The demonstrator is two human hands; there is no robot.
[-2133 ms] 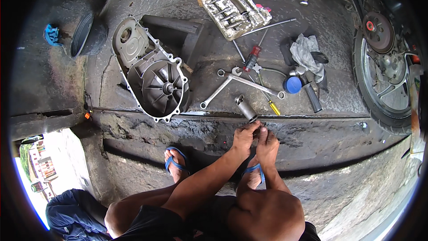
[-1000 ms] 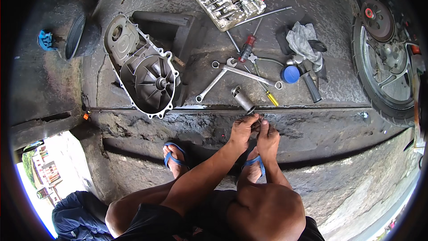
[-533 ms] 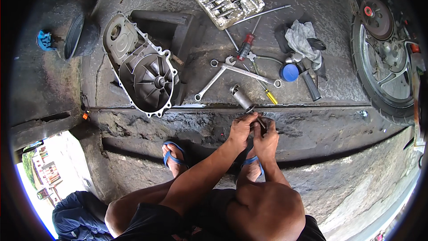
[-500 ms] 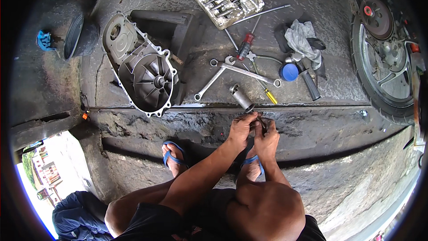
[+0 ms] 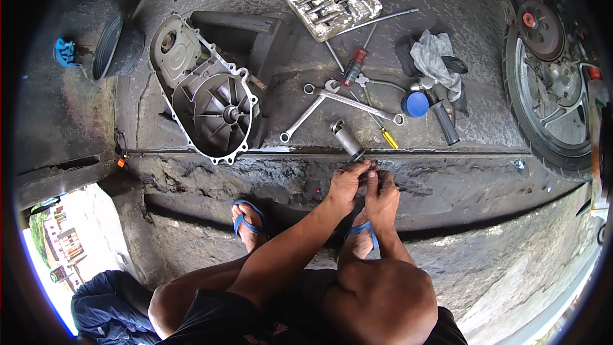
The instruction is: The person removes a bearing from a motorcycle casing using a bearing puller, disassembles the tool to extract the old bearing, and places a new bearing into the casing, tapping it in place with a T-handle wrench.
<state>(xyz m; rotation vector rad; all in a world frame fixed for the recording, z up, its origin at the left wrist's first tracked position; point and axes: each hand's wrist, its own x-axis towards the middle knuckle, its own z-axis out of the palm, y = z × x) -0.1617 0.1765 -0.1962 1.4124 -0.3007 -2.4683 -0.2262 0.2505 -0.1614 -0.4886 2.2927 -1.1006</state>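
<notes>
My left hand [image 5: 345, 186] and my right hand [image 5: 382, 197] meet fingertip to fingertip in front of my knees. Both are closed in a pinch around something small, mostly hidden by the fingers. Just beyond the left fingertips lies a grey metal cylinder [image 5: 347, 140], like a small motor, tilted with its near end close to the fingers. Whether they touch it, I cannot tell. Past it two combination wrenches lie crossed, one silver wrench [image 5: 308, 118] beneath another wrench [image 5: 364, 107]. A yellow-handled screwdriver [image 5: 389, 138] and a red-handled screwdriver [image 5: 355, 67] lie beside them.
At the left rests a large metal engine casing [image 5: 214, 99]. A socket set tray [image 5: 313, 29] stands far back. Right of the tools are a blue-capped item [image 5: 416, 104], a grey rag [image 5: 436, 57] and a black handle [image 5: 446, 124]. A motorcycle wheel [image 5: 543, 118] stands far right.
The right fingers have straightened a little and shifted against the left fingertips; the dark gap between them has narrowed. The cylinder and tools stay in place, with the whole view slightly shifted.
</notes>
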